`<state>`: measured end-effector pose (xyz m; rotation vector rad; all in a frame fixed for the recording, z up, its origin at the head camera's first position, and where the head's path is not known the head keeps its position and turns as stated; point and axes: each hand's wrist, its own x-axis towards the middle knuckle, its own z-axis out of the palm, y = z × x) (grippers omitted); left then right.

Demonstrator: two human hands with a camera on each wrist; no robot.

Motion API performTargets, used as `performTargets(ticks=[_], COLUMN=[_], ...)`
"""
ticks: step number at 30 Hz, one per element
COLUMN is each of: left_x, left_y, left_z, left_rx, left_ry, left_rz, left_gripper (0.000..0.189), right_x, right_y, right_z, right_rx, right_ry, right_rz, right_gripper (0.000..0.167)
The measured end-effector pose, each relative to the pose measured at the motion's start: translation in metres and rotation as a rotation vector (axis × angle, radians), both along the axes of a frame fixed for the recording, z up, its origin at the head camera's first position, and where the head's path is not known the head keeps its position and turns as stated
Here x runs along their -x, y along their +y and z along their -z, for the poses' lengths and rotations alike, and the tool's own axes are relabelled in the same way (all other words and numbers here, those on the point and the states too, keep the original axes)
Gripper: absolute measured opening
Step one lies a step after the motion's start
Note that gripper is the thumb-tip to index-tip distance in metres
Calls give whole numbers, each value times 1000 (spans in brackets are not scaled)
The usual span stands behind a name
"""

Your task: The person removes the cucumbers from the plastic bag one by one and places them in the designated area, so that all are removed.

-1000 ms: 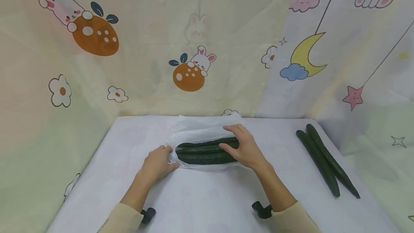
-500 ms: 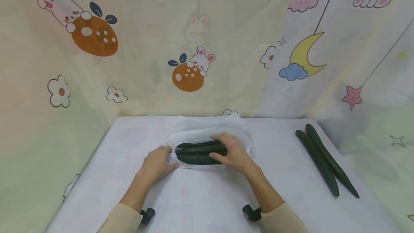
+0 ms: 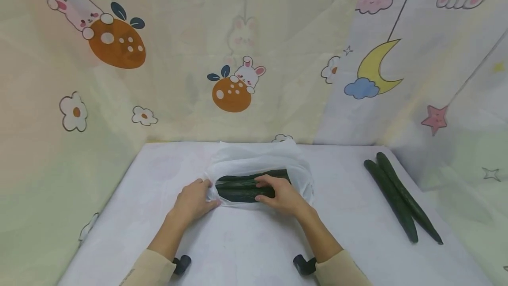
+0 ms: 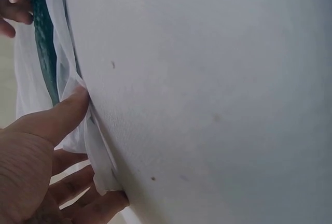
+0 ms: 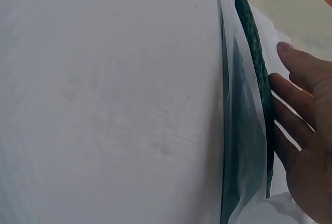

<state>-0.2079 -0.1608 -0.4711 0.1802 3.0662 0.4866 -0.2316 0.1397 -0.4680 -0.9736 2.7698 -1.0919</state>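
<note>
A white, see-through plastic bag lies across the middle of the table, its upper side gaping. Several dark green cucumbers lie side by side in it. At the bag's left end my left hand holds the film; the left wrist view has the thumb on the bag's near edge and the fingers round its end. My right hand is over the cucumbers, right of their middle. In the right wrist view its fingertips touch the nearest cucumber, while the thumb stands off it.
Two more cucumbers lie aslant on the right side of the white table. Behind the table hangs a cloth printed with cartoons. Black wrist-worn devices show beneath both forearms.
My right hand has moved left along the cucumbers from the bag's right end and come lower onto them. The left hand has stayed at the bag's left end.
</note>
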Motion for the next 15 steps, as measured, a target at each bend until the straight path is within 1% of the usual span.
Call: performTargets(ticks=[5,12,15], left_x=[0,1,0], left_y=[1,0,0], left_z=[-1,0,2], left_rx=[-9,-7,-10], left_ry=[8,10,16], left_rz=[5,6,3], left_gripper=[63,64,63], right_x=[1,1,2], right_y=[2,-1,-4], right_z=[1,2,2], right_rx=[-19,-100,-123], right_ry=[0,46,43], right_rz=[-13,-3,4], right_gripper=[49,45,43])
